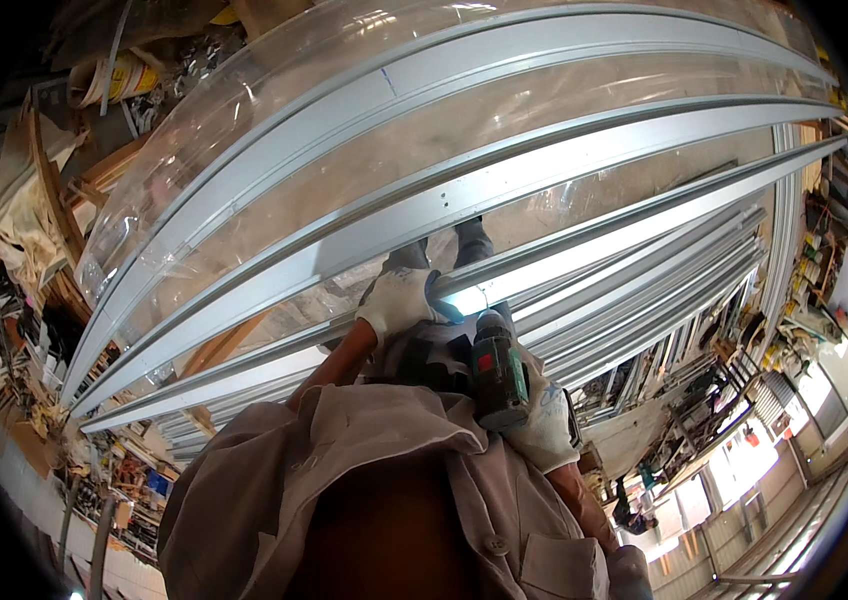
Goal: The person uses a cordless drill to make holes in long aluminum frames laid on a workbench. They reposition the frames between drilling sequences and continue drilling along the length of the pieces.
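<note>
A long silver metal profile (584,250) runs across in front of me, from lower left to upper right. My left hand (396,302), in a white glove, is closed around this profile near its middle. In my gloved right hand (547,425) is a dark green and black cordless drill (500,385). The drill's front end points at the profile, just right of my left hand, and a bright bluish light falls on the metal there. Whether the bit touches the metal I cannot tell. Beyond lie a second profile (374,235) with small dark holes and a far profile (364,95) with a blue mark.
Several more metal profiles (644,290) lie side by side at the right. Clear plastic sheeting (184,150) spreads around the far profile. Wood scraps and a yellow-and-white bucket (114,82) crowd the left. Cluttered racks stand at the right, near bright windows (744,460).
</note>
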The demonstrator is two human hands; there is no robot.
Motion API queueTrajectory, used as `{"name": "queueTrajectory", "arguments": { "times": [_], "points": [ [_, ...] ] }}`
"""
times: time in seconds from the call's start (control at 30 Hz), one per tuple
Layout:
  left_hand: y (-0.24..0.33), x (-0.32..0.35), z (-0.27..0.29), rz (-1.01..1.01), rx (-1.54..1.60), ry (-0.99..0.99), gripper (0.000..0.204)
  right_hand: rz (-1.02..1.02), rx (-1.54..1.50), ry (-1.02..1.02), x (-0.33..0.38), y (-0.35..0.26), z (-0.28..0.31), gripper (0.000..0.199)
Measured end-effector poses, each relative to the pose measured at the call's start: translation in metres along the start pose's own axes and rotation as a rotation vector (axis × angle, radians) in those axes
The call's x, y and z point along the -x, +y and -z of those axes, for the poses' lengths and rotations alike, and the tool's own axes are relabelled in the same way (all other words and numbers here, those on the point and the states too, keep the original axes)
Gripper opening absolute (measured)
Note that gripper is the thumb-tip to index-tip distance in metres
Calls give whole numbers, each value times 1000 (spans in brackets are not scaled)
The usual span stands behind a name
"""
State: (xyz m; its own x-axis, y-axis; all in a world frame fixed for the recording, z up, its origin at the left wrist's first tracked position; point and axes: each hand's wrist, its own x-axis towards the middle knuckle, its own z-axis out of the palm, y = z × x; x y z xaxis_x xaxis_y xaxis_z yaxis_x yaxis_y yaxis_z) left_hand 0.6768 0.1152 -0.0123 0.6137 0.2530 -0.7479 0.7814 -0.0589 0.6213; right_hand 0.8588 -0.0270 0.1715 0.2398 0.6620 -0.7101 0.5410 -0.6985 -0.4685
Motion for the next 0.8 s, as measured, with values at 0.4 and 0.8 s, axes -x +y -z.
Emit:
{"name": "queueTrajectory", "arguments": {
  "times": [0.4, 0.8],
  "points": [
    [1, 0, 1, 11, 16, -44, 88, -217, -22, -55, 5, -17, -4, 53],
    [5, 6, 5, 12, 40, 0, 84, -248, -99, -75, 5, -19, -5, 65]
  ]
}}
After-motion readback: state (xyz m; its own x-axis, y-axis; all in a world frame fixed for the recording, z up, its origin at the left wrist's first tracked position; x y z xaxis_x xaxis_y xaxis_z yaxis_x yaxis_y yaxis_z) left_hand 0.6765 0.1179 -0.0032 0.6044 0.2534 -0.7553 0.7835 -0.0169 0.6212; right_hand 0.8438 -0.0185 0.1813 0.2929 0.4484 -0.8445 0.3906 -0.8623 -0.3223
